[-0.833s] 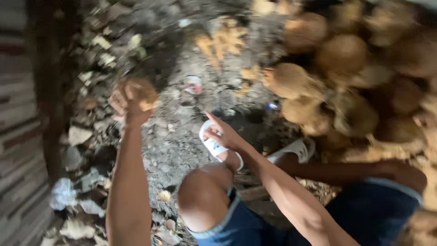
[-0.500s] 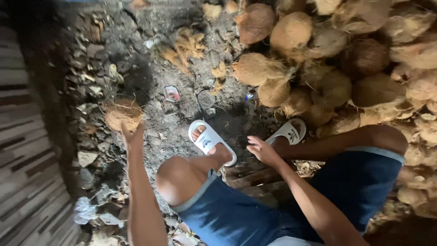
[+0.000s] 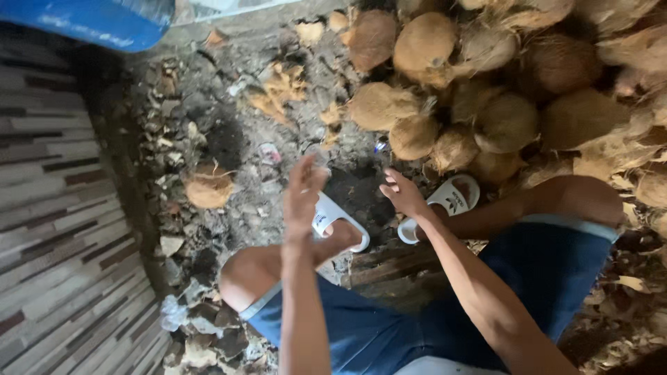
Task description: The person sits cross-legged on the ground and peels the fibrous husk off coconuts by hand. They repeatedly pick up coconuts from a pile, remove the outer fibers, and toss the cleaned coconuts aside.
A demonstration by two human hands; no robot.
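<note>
My left hand [image 3: 303,196] is raised above my left knee with its fingers spread and nothing in it. A brown husked coconut [image 3: 207,188] lies on the dirt to its left, apart from the hand. My right hand [image 3: 403,195] hovers open over the dark ground between my two white sandals [image 3: 338,223], a little below the heap of coconuts [image 3: 486,90]. I sit low in blue shorts [image 3: 389,326] with both knees bent.
A tiled wall [image 3: 62,229] runs down the left side. A blue container [image 3: 90,21] sits at the top left. Husk scraps and stones [image 3: 201,333] litter the dirt along the wall. The coconut heap fills the upper right.
My left hand held the coconut out to the left; it has let go, the coconut now rests on the ground, and the hand has come back toward my knee.
</note>
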